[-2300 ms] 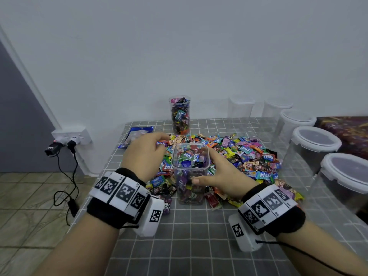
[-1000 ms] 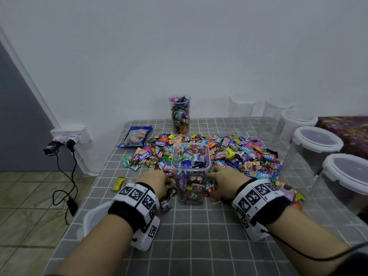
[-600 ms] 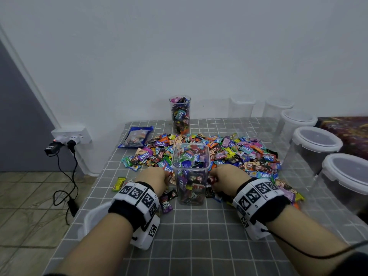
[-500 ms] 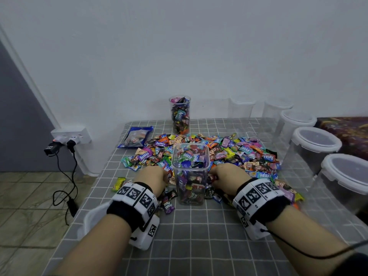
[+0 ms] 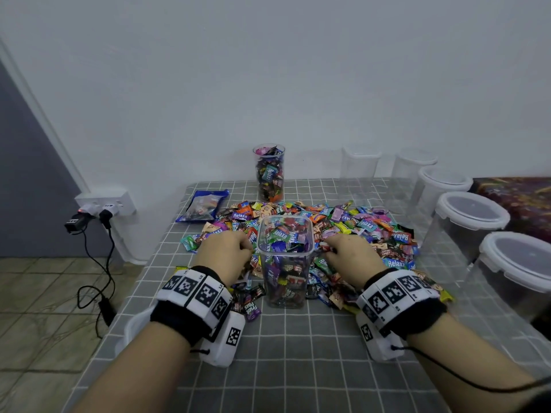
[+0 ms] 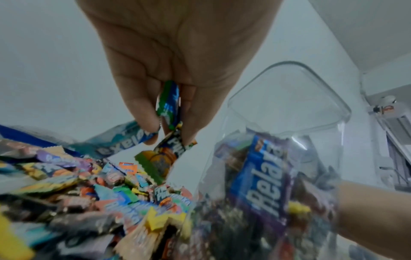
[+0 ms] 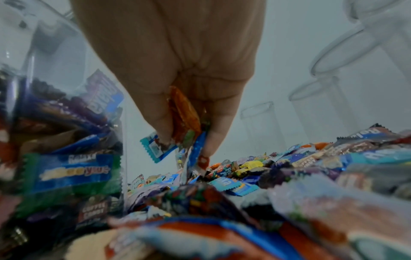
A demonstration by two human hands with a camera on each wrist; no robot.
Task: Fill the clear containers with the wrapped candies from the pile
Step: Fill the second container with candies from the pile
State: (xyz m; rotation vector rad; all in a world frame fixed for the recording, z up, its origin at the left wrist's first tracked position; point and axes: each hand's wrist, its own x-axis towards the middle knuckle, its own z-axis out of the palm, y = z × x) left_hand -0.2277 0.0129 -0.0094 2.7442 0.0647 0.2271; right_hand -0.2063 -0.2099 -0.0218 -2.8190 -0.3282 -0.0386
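Observation:
A square clear container point(image 5: 285, 260), nearly full of wrapped candies, stands at the near edge of the candy pile point(image 5: 351, 225). My left hand point(image 5: 228, 253) is just left of it, curled round a few candies; the left wrist view shows a green-blue wrapper point(image 6: 169, 103) pinched between the fingers point(image 6: 142, 112). My right hand point(image 5: 347, 254) is just right of the container and grips several candies, among them an orange wrapper point(image 7: 184, 112), above the pile point(image 7: 289, 176). The container point(image 6: 286, 140) point(image 7: 44, 123) stands close beside each hand.
A tall round jar point(image 5: 269, 172) full of candies stands at the back. Several empty lidded clear containers point(image 5: 468, 222) line the right side. A blue candy bag point(image 5: 202, 205) lies at back left. A white lid point(image 5: 134, 326) sits under my left wrist. The grey grid tablecloth point(image 5: 298, 353) covers the near table.
Both hands dropped from beside the container's rim to the pile, closed on candies, and have lifted slightly beside the container.

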